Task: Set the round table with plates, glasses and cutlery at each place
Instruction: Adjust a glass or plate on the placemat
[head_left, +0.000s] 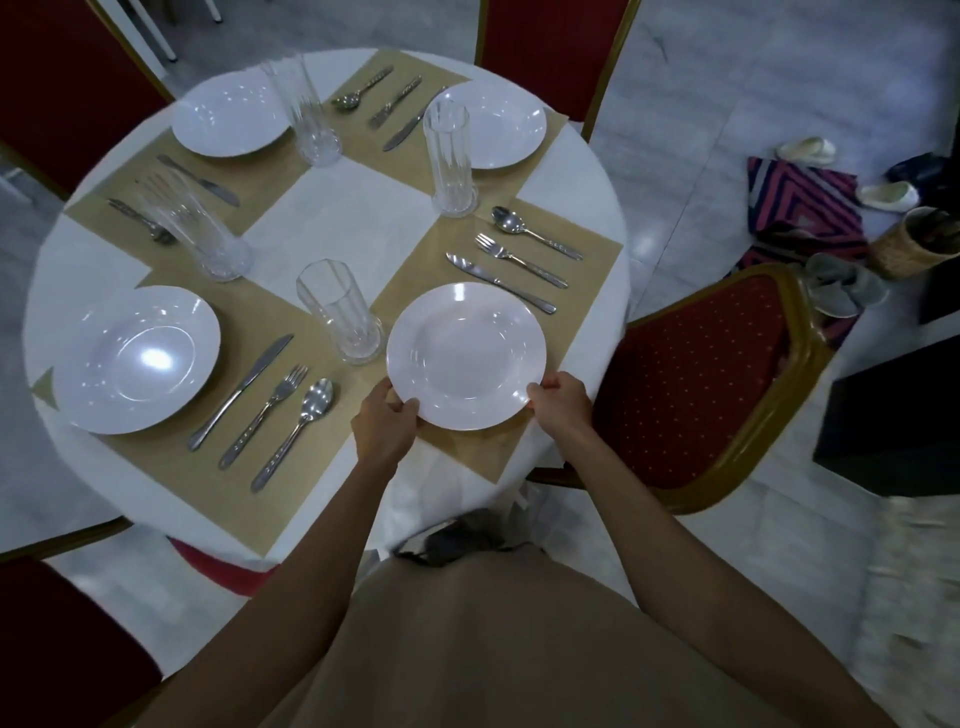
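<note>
Gripping the plate (466, 356) by its near rim with both hands. Left hand (387, 421) on the left edge, right hand (563, 410) on the right edge, fingers curled round it. Held between the two, over the tan mat (467, 452) on the bench (332, 218). Just beside a glass (340, 312), near a knife (498, 283).

White deep plate (466, 356) level, near rim gripped by left hand (387, 421) and right hand (563, 402). Tall clear glass (340, 312) upright just beyond left hand. Knife (501, 283), fork (522, 262), spoon (540, 236) side by side beyond right hand. Matching second plate (137, 358) flat on surface (332, 218), well left of left hand.
</note>
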